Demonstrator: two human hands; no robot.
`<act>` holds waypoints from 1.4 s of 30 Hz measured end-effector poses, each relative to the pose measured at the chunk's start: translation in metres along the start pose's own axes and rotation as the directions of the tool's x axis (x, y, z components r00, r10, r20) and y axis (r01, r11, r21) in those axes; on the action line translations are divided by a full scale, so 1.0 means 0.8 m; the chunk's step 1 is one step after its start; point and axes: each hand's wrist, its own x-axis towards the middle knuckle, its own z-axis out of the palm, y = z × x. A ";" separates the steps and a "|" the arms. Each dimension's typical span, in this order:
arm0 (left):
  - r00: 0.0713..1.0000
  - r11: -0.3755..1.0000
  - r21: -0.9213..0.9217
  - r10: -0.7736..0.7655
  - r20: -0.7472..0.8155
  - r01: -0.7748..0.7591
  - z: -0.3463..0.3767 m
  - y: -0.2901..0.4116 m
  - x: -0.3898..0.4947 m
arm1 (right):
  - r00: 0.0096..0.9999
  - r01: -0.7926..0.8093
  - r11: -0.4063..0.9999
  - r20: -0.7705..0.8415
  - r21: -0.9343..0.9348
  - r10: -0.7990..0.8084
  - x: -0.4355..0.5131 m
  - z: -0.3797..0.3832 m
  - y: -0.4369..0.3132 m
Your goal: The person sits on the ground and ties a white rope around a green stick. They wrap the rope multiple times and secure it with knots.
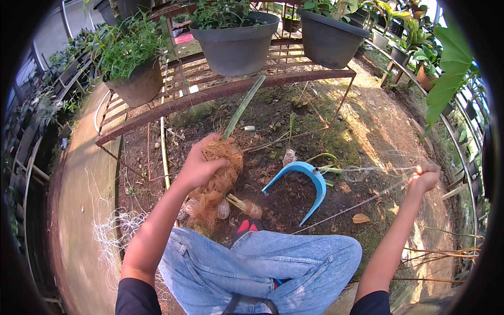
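My left hand (204,163) holds a bundle of brown coconut fibre (224,157), from which a long green leaf (245,106) stands up. Out to the right, my right hand (424,178) is closed on thin pale string (370,168), whose strands run back leftward. Between the hands a curved light-blue plastic piece (315,179) rests over the soil near a green stem (332,170). Below the fibre lie string-wrapped bulb-like bundles (223,208) and a brown one with a cut stem (252,208). Another wrapped bundle (289,157) is just above the blue piece.
A rusty metal rack (220,92) holding grey plastic plant pots (236,47) crosses the front. Tangled white string (118,232) lies at the left, on and beside a pale concrete edge (82,189). A large green leaf (453,71) hangs at the right. Plant shelves line both sides.
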 end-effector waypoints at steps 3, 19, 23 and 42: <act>0.995 0.987 -0.145 -0.078 -0.055 0.069 -0.008 -0.055 -0.016 | 0.961 0.244 0.961 -0.102 -0.133 -0.258 0.058 0.000 -0.033; 0.977 0.930 -0.345 -0.179 -0.113 0.130 0.017 -0.137 -0.049 | -0.628 0.576 0.755 0.422 -0.313 0.654 -0.483 -0.025 0.159; 0.964 0.913 -0.387 -0.207 -0.166 0.130 0.014 -0.159 -0.051 | -0.770 0.450 0.891 0.481 -0.056 0.419 -0.561 -0.122 0.172; 0.957 0.842 -0.486 -0.289 -0.038 0.235 0.045 -0.170 -0.063 | -0.806 0.576 0.815 0.121 -0.066 0.579 -0.552 -0.128 0.229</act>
